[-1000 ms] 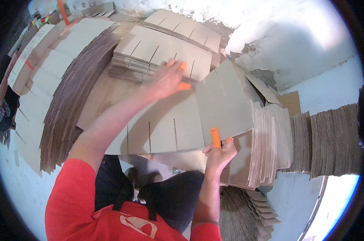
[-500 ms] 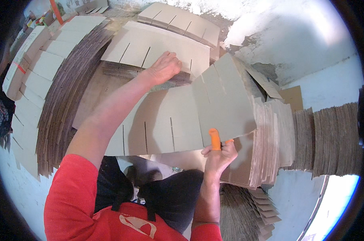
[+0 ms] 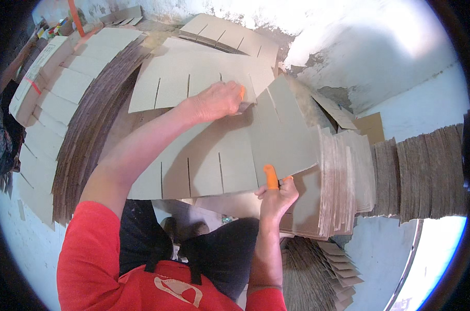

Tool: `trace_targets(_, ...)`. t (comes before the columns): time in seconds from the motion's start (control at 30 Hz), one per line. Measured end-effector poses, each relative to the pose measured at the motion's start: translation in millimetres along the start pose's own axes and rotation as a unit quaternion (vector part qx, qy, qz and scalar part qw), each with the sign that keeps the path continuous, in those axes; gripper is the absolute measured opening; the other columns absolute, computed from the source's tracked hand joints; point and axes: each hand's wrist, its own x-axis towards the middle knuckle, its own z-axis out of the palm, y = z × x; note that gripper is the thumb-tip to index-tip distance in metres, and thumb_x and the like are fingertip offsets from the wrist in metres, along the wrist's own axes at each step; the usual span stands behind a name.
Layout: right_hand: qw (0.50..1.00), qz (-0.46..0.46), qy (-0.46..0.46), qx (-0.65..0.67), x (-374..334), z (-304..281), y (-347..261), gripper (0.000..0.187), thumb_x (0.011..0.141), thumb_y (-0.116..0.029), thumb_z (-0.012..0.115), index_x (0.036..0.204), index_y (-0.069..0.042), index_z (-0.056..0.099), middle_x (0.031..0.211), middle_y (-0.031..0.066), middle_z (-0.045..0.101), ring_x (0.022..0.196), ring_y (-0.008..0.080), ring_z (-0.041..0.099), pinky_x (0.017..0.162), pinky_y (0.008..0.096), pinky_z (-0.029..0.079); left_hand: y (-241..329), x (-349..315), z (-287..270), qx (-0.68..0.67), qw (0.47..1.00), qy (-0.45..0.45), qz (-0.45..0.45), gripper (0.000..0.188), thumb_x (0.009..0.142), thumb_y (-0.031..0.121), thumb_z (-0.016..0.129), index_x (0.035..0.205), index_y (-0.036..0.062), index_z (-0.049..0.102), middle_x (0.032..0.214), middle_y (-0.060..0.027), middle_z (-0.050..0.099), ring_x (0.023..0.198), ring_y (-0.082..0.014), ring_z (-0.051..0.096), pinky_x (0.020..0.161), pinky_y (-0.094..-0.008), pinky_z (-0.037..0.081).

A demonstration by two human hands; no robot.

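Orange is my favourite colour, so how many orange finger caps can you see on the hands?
3: one cap on the left hand, and on the right hand a long cap plus a partly hidden cap beside it. More may be hidden from view.

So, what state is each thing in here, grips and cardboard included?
Left grip: closed on the upper slotted sheet.
Upper slotted sheet: held, lying askew.
Right grip: closed on the greyer sheet.
Greyer sheet: held at its near edge.
Lower slotted sheet: slots along its near edge.
Orange finger cover: worn on the right hand.
Left cardboard row: overlapping.
Right cardboard row: tightly packed.
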Motion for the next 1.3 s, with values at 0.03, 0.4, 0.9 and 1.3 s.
trace_targets(0.03,1.000,-0.010,0.001,0.008,0.9,2.7,-3.5,0.025,0.083,-0.007,0.071,0.068,0.002,0.054,0.060,0.0102,0.061,0.046,0.0132,0.059,0.041,0.0293,0.044,5.4,-1.9,-3.2,-0.001,1.000,0.006,0.017,0.031,0.075,0.009,0.059,0.102,-0.0072,0.059,0.097,-0.0128,0.058,0.089,-0.0226,0.059,0.071,-0.0311,0.055)
trace_targets(0.4,0.992,-0.111,0.010,-0.050,11.2,-2.9,-20.9,0.020,0.084,-0.009,0.073,0.077,0.004,0.059,0.064,0.0079,0.061,0.056,0.0073,0.053,0.047,0.0282,0.044,50.1,-22.6,-29.7,-0.004,0.993,0.038,0.112,0.031,0.067,0.010,0.062,0.090,-0.0104,0.065,0.098,-0.0170,0.059,0.090,-0.0254,0.059,0.069,-0.0325,0.057)
trace_targets(0.9,0.998,-0.036,0.052,0.017,10.4,-9.2,-33.6,0.009,0.086,-0.003,0.068,0.092,0.003,0.064,0.063,0.0017,0.055,0.043,0.0074,0.049,0.038,0.0232,0.036,45.4,-24.4,-53.9,-0.232,0.955,0.168,-0.076,0.043,0.079,0.035,0.073,0.099,-0.0011,0.060,0.084,-0.0126,0.061,0.084,-0.0277,0.060,0.071,-0.0386,0.053)
trace_targets(1.3,0.996,-0.088,0.025,-0.004,1.7,-12.5,-29.3,0.010,0.086,0.002,0.065,0.095,0.005,0.064,0.073,0.0068,0.064,0.047,0.0076,0.053,0.042,0.0229,0.043,-30.8,14.5,66.2,0.006,0.985,-0.162,-0.066,0.019,0.084,0.009,0.054,0.097,-0.0045,0.059,0.099,-0.0177,0.060,0.103,-0.0308,0.056,0.089,-0.0390,0.048)
